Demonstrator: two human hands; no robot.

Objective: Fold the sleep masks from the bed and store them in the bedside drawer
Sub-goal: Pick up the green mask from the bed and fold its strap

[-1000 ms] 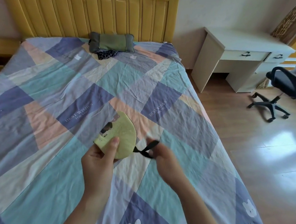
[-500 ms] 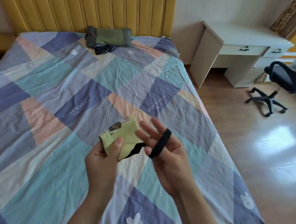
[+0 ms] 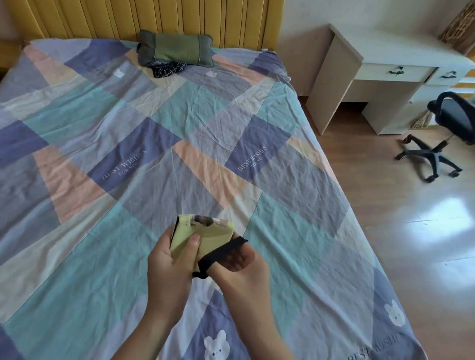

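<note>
We've got the folded yellow sleep mask [image 3: 199, 240] up in the air over the bed [image 3: 117, 143], pinched in our left hand [image 3: 170, 263], thumb pressed flat on its face. Its black strap [image 3: 216, 255] runs off to the right, looped around the spread fingers [image 3: 237, 256] of our right hand [image 3: 238, 268], palm up, touching the mask's right edge. So the strap's long axis points right-and-up; probably it wraps round the mask next.
</note>
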